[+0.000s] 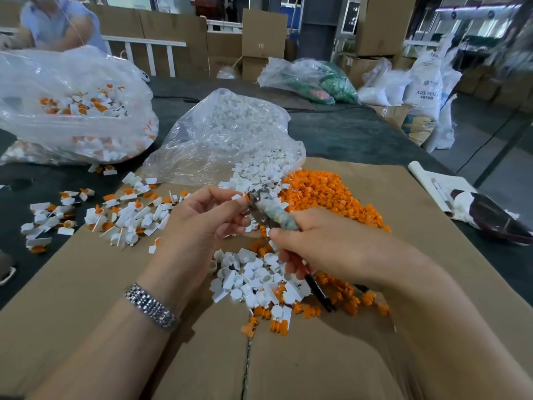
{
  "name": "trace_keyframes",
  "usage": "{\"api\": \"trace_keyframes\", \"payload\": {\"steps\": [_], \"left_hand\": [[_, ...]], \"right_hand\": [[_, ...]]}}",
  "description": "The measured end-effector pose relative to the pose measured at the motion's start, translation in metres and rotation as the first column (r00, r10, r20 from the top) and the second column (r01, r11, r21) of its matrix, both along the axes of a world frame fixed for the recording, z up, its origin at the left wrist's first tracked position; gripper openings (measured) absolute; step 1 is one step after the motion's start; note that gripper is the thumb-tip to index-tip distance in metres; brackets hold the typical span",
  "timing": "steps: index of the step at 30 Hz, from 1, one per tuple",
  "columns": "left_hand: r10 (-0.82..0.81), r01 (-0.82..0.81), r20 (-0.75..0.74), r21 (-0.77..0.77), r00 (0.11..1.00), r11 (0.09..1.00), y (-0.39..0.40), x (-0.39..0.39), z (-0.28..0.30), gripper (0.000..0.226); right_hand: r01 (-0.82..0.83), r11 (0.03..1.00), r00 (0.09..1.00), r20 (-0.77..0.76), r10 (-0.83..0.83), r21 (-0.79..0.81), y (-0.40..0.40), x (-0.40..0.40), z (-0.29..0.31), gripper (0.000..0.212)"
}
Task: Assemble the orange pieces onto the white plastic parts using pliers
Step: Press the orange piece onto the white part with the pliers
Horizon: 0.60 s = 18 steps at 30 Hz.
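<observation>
While the bench (360,131) is carrying everything under a dark cover, a flattened sheet of cardboard (86,298) is lying across its near edge and serving as the work surface. Toward the bench's far left corner a large clear bag (72,90) is holding finished white-and-orange pieces, and a second clear bag (227,134) is spilling white plastic parts toward the middle of the cardboard. Right of that spill, the heap of orange pieces (331,197) is spreading toward the cardboard's right edge, while a smaller mixed pile (253,278) is sitting just under the hands. Finished pieces (124,215) are scattering over the cardboard's left edge.

The right hand (331,243) is gripping the pliers (268,209), its fingers curled round the wrapped handles. The left hand (202,217) is pinching a small white part with an orange piece (243,197) at its fingertips, presenting it to the pliers' nose. Whether the jaws are closing on it is too blurred to tell.

The likely trouble is misalignment: if the orange piece is sitting crooked as the pliers squeeze, it may be popping out and dropping into the loose pile below, or the thin white tab may be bending. The left fingertips are also sitting very near the nose, so a slip could be pinching them.
</observation>
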<state>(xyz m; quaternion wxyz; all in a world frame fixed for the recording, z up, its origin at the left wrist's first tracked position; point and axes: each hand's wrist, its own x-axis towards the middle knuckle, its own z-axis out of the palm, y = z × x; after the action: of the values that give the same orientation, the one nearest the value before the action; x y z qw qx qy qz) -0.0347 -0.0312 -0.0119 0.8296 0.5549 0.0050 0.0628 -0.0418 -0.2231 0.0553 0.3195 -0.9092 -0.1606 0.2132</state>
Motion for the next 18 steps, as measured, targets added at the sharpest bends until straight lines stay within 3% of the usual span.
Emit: {"api": "trace_keyframes", "payload": {"steps": [9, 18], "left_hand": [[0.004, -0.005, 0.006, 0.146, 1.0, 0.989, 0.0, -0.003, -0.001, 0.028], [-0.014, 0.02, -0.043, 0.138, 0.999, 0.99, 0.0, 0.0, -0.002, 0.028]], "right_hand": [[0.024, 0.999, 0.99, 0.137, -0.018, -0.046, 0.005, -0.006, -0.011, 0.042], [0.083, 0.982, 0.942, 0.335, -0.021, -0.171, 0.009, -0.003, -0.025, 0.045]]}}
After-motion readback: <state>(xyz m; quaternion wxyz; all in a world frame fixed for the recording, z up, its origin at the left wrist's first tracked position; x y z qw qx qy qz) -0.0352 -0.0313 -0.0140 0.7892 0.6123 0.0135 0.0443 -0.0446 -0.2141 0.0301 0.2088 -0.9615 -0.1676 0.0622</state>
